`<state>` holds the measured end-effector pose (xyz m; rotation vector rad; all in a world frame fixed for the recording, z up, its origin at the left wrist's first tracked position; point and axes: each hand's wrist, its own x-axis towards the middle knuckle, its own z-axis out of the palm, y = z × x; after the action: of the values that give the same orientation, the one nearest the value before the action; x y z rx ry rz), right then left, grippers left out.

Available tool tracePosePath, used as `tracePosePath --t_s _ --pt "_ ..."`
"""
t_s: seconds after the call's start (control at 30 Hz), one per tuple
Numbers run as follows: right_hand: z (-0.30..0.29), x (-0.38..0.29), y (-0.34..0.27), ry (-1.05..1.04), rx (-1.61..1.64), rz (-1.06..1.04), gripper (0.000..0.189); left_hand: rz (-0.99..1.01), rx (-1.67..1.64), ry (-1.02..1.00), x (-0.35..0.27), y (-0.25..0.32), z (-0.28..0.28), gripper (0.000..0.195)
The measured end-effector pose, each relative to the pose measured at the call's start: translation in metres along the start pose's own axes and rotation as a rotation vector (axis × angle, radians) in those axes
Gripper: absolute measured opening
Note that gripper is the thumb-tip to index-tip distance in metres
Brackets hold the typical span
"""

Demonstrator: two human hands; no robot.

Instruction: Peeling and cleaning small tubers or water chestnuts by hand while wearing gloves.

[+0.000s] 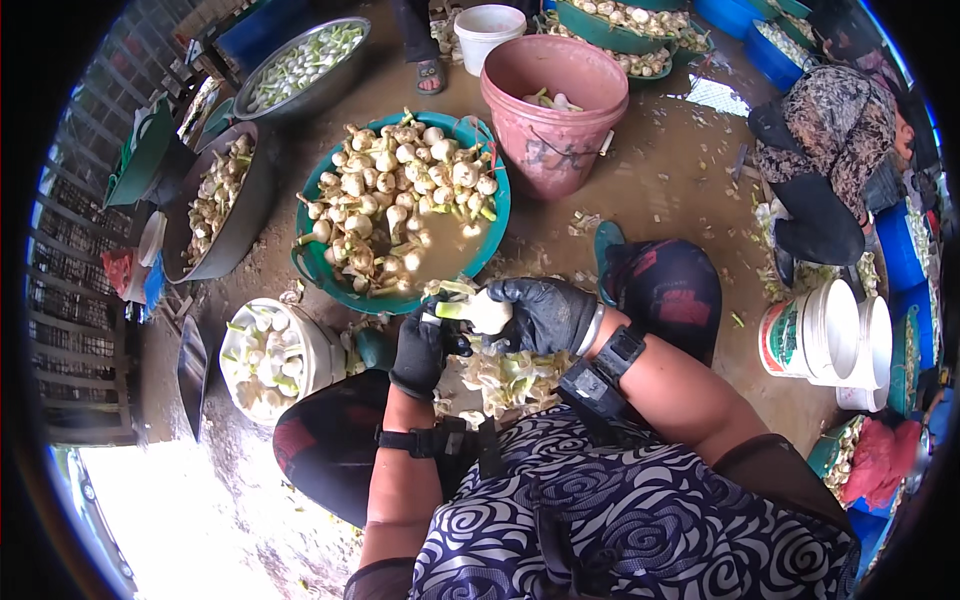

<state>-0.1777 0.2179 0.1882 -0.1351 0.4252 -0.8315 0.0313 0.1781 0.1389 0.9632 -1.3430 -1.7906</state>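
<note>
A white garlic bulb (490, 313) with a short green stem is held level between my two black-gloved hands, above my lap. My right hand (546, 315) wraps the round end of the bulb. At the stem end, the fingers of my left hand (420, 346) close on the stem and loose outer skin. A small pale piece shows at the left fingers; what it is cannot be made out. Just beyond my hands, a green basin (501, 225) holds many unpeeled garlic bulbs (390, 187) and some murky water. Shed garlic skins (514, 382) lie below my hands.
At left stands a white bucket (330, 356) of peeled garlic (262, 352). A pink bucket (551, 142) is behind the basin, near a standing person's foot (430, 77). White buckets (832, 334) and a crouching person (825, 150) are at right. Metal basins (300, 94) line the left.
</note>
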Motion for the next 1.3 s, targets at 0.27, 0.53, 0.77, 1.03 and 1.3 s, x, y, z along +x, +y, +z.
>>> tracePosePath --t_s 0.27,0.53,0.77,1.03,1.3 --pt "-0.004 0.001 0.002 0.077 -0.140 -0.200 0.034 0.043 -0.165 0.043 -0.005 0.034 0.025 0.022" --pt "0.000 -0.001 -0.011 0.126 -1.341 -0.515 0.025 0.078 -0.026 0.038 0.001 0.040 0.039 0.013" --pt "0.001 0.003 0.033 0.222 -2.363 -0.684 0.020 0.511 0.804 0.192 0.019 0.022 -0.001 0.017" --pt "-0.026 0.005 0.016 0.469 -1.419 -0.416 0.052 0.694 0.840 0.193 0.017 0.024 0.008 0.022" --pt "0.019 -0.009 -0.036 0.289 -0.221 -0.525 0.024 -0.112 -0.255 0.020 0.011 0.005 0.036 0.039"
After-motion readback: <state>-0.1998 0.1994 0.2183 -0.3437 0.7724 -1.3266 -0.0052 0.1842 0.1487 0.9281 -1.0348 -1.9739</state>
